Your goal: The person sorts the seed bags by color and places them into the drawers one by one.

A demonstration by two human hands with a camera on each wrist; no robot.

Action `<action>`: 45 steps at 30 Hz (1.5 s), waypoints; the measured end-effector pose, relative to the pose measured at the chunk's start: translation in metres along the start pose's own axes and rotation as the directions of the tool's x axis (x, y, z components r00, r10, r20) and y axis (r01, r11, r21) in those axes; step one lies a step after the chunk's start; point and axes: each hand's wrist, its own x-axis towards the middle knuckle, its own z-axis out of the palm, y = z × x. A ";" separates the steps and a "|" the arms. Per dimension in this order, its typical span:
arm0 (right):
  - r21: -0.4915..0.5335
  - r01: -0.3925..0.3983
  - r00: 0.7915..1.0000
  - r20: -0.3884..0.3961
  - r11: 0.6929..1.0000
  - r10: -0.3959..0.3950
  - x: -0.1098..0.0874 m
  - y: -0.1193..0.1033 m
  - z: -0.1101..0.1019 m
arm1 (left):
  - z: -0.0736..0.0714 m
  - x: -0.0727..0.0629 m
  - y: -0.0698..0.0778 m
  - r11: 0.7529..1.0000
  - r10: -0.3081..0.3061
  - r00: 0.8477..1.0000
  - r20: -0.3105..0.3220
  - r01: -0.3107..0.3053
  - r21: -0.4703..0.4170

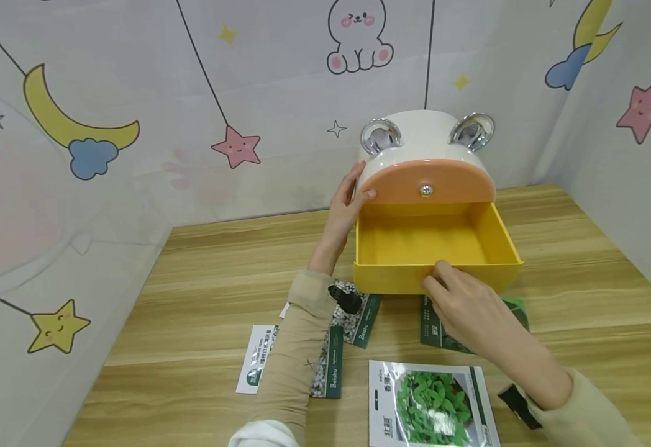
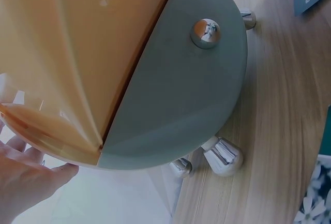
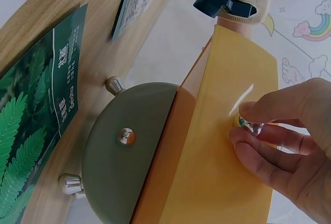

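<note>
A rounded white cabinet (image 1: 423, 127) with ear-like silver handles on top stands near the back wall. Its yellow middle drawer (image 1: 384, 278) is pulled out, and the bare drawer floor shows. With thumb and fingers my right hand (image 1: 471, 310) pinches the silver knob (image 3: 253, 126) on that drawer's front. My left hand (image 1: 338, 223) rests against the cabinet's left side, thumb at the edge of the orange upper front (image 1: 395, 184), fingers fairly straight. Below the yellow drawer, the grey-green lower front (image 2: 173, 94) is closed, with its own round knob (image 2: 206, 33).
A seed packet with green leaves (image 1: 432, 403) lies on the wooden table (image 1: 191, 273) at the front. Under my left forearm are packets with white flowers (image 1: 333, 366). Another green packet (image 1: 432, 329) is partly covered by my right hand. Printed cloth walls enclose the table.
</note>
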 end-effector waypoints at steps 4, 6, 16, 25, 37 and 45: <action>0.004 0.000 1.000 -0.003 1.000 0.000 -0.001 -0.001 -0.001 | 0.000 -0.001 -0.001 1.000 -0.003 1.000 -0.006 0.003 -0.010; 0.006 -0.001 1.000 -0.004 1.000 0.002 -0.001 -0.001 -0.001 | 0.000 -0.001 -0.001 1.000 -0.016 1.000 -0.007 0.016 -0.024; 0.026 -0.019 1.000 0.005 0.999 0.018 -0.003 -0.001 -0.001 | -0.002 -0.010 0.003 0.963 -0.144 0.989 -0.021 0.136 -0.231; 0.022 0.010 1.000 0.015 1.000 -0.010 -0.005 -0.005 -0.004 | -0.015 -0.029 -0.002 0.925 -0.253 0.968 0.004 0.243 -0.292; 0.008 0.037 0.999 -0.004 0.999 -0.037 -0.010 -0.012 -0.004 | -0.031 -0.063 0.006 0.953 -0.262 0.961 0.086 0.271 -0.137; 0.035 0.039 0.999 -0.003 0.999 -0.039 -0.018 -0.015 -0.003 | -0.039 -0.094 0.014 0.968 -0.237 0.961 0.145 0.246 -0.047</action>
